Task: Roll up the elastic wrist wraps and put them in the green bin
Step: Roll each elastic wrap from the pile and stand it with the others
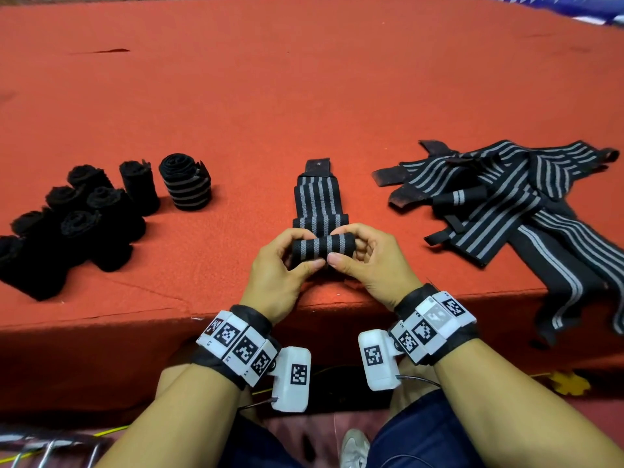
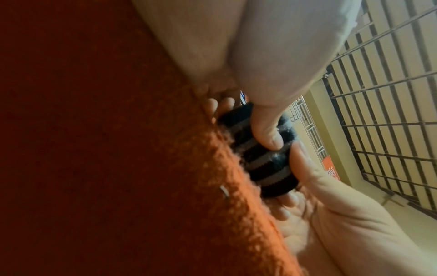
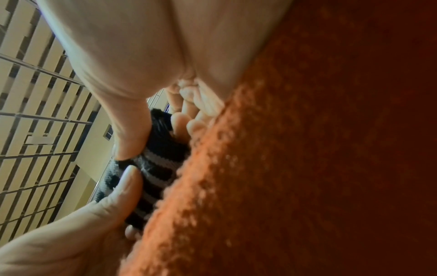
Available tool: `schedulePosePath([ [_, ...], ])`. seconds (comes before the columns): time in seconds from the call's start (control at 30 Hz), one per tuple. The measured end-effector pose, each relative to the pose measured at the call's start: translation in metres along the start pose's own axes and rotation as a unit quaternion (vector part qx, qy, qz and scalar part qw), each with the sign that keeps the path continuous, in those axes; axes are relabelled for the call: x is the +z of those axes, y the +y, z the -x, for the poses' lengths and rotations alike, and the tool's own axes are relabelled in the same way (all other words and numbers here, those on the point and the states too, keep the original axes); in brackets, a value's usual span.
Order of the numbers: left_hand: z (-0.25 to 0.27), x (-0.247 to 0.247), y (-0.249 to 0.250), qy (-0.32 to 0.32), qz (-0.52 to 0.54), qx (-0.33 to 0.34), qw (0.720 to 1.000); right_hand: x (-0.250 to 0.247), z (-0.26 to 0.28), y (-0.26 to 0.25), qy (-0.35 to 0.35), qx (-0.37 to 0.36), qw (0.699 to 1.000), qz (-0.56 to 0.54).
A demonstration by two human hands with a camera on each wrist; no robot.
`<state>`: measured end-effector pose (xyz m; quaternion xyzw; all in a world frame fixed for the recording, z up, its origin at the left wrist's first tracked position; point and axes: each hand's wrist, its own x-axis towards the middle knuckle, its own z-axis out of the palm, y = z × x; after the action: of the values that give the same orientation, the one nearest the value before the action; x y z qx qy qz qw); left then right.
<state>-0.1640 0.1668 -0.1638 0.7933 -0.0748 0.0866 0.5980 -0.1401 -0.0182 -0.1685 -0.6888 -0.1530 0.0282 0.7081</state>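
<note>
A black wrist wrap with grey stripes (image 1: 319, 201) lies flat on the red felt table (image 1: 304, 96), its near end wound into a small roll (image 1: 324, 248). My left hand (image 1: 287, 261) grips the roll's left end and my right hand (image 1: 364, 261) grips its right end, thumbs on the near side and fingers curled over the far side. The roll (image 2: 264, 158) shows under my left thumb in the left wrist view, and the roll (image 3: 153, 168) sits between both thumbs in the right wrist view. No green bin is in view.
Several rolled wraps (image 1: 84, 211) stand at the left, one striped roll (image 1: 185, 182) among them. A heap of unrolled striped wraps (image 1: 499, 204) lies at the right, some hanging over the table's front edge (image 1: 337, 312). A metal frame (image 1: 50, 447) is at bottom left.
</note>
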Motion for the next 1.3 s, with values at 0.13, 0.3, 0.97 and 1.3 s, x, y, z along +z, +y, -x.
schedulePosePath([
  [0.13, -0.0008, 0.0010, -0.0022, -0.002, -0.011, 0.000, 1.000, -0.0002, 0.0013, -0.0018, -0.008, -0.013, 1.000, 0.019],
  [0.3, 0.0002, 0.0003, 0.0004, 0.000, -0.010, 0.012, 1.000, 0.0022, 0.0021, -0.0016, 0.016, -0.057, 0.997, 0.048],
  [0.97, 0.0011, 0.0003, 0.0025, -0.016, 0.065, -0.019, 0.998, 0.0015, 0.0022, -0.0039, 0.015, -0.046, 0.997, 0.058],
  [1.3, 0.0060, -0.0045, 0.0062, 0.011, 0.152, -0.049, 0.987, 0.0052, 0.0032, -0.0075, 0.014, -0.063, 0.996, 0.069],
])
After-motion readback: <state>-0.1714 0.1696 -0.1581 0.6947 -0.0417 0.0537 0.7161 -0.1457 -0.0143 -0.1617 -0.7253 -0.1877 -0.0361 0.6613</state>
